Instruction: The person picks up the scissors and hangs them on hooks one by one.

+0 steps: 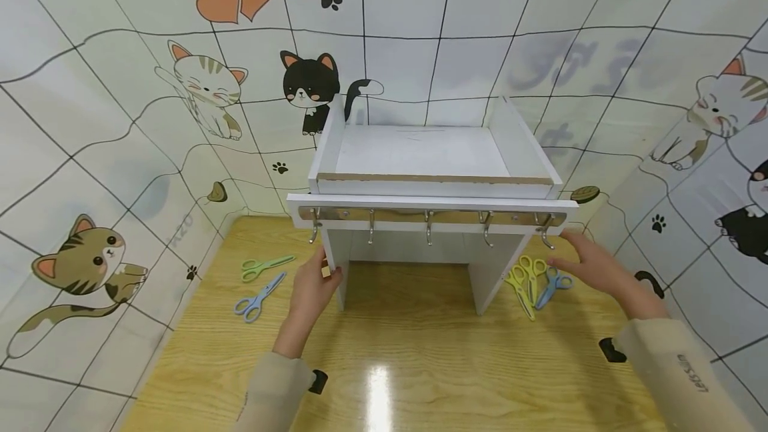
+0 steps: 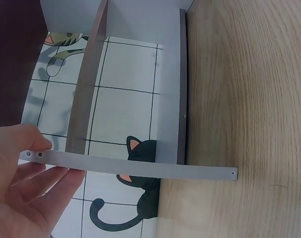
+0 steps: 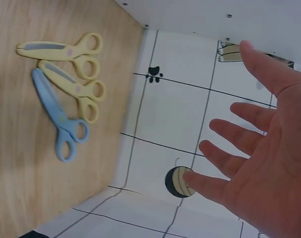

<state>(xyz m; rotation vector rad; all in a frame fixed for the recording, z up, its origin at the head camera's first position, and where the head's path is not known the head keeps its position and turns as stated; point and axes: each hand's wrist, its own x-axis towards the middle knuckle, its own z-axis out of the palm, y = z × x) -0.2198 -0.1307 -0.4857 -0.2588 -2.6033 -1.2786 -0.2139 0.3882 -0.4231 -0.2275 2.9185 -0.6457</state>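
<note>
A white shelf rack (image 1: 420, 209) with a metal strip of several hooks along its front stands on the wooden table. My left hand (image 1: 313, 289) grips its left side panel (image 2: 135, 166); the left wrist view shows the thumb on one face and curled fingers on the other. Beside the rack's right end, my right hand (image 1: 591, 271) is held with fingers spread and nothing in it. In the right wrist view its thumb (image 3: 254, 62) reaches up to the white panel (image 3: 190, 15), which has small screw holes.
Left of the rack, green scissors (image 1: 264, 267) and blue scissors (image 1: 258, 299) lie on the table (image 1: 384, 352). To the right lie two yellow scissors (image 3: 56, 51) and blue scissors (image 3: 53, 106). A cat-patterned tiled covering (image 1: 402, 65) rises close behind and on both sides.
</note>
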